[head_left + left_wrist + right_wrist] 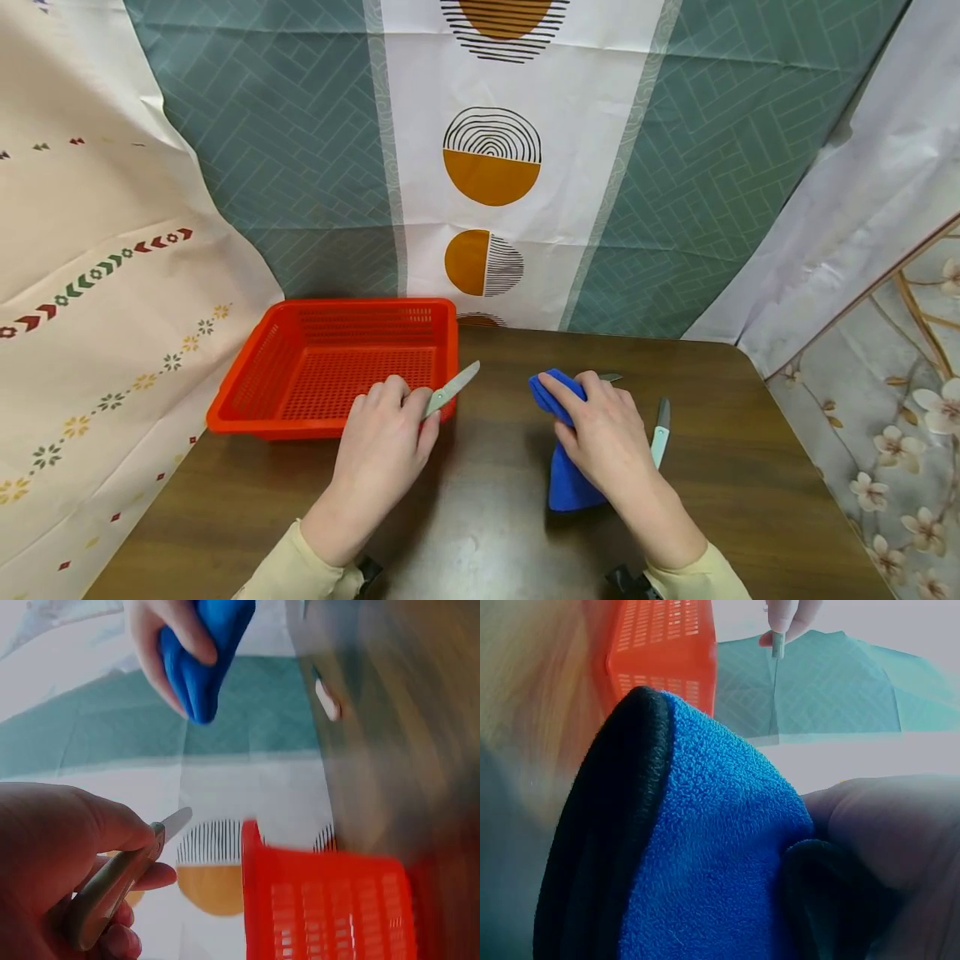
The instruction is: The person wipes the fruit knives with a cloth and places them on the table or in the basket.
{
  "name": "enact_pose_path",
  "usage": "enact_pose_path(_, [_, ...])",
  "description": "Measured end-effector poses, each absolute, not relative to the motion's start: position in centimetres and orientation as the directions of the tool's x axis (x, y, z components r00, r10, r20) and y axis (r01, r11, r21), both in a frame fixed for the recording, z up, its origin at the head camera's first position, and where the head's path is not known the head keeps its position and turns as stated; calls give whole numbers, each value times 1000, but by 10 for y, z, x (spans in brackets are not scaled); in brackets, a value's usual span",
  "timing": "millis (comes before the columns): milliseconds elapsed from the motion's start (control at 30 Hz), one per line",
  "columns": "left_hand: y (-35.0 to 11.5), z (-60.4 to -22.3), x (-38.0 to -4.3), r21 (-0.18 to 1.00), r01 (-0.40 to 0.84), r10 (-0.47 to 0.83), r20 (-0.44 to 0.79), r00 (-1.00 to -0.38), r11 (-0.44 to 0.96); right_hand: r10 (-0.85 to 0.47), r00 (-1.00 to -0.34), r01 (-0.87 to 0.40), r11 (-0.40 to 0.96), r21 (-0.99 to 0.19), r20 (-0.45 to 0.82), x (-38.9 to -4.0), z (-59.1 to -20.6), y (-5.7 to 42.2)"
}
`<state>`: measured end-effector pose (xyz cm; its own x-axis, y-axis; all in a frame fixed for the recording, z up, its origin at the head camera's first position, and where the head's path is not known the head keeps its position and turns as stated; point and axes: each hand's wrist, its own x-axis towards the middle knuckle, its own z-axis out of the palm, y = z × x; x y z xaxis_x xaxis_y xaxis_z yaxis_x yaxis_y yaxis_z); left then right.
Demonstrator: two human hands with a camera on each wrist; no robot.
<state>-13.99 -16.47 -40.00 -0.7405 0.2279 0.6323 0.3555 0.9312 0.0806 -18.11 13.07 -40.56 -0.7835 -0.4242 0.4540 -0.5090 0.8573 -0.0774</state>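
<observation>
My left hand (pixel 386 433) grips a small knife (pixel 453 390) by its pale green handle, the blade pointing away to the right, close to the basket's near right corner. In the left wrist view the thumb lies along the knife's handle (pixel 112 889). A blue towel (pixel 573 479) is bunched between the thumb and fingers of my right hand (pixel 603 429), and its lower end hangs down over the table. The towel (pixel 712 847) fills much of the right wrist view, folded over, its underside in dark shadow.
The red plastic basket (pixel 273 425) stands at the back left of the brown wooden table (pixel 480 533). A second knife (pixel 660 437) lies right of my right hand. Another blade (pixel 611 377) shows just beyond that hand. A patterned cloth (pixel 491 267) hangs behind the table.
</observation>
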Motion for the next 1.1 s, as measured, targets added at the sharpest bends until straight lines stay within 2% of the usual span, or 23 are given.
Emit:
enact_pose_path(133, [-182,-395,-142,85,326,209,615,-761,941,-437,-784,-517,852,-76,441,-180,-406,123])
enact_pose_path(300, [-204,-393,-147,96,321,193,629,-753,942,-461,-776,-536,842,-64,430,-181,-407,113])
enact_pose_path(767, [-259,-390,-161,10,268,204,622,-756,963,-519,-734,-595,802,-47,438,-177,-409,95])
enact_pose_path(933, [-276,-390,-165,39,234,165,594,-787,971,-535,-731,-612,788,-61,424,-176,-411,87])
enact_pose_path(1100, [-291,-394,-171,85,172,103,520,-848,982,-557,-714,-638,767,-68,424,-172,-414,80])
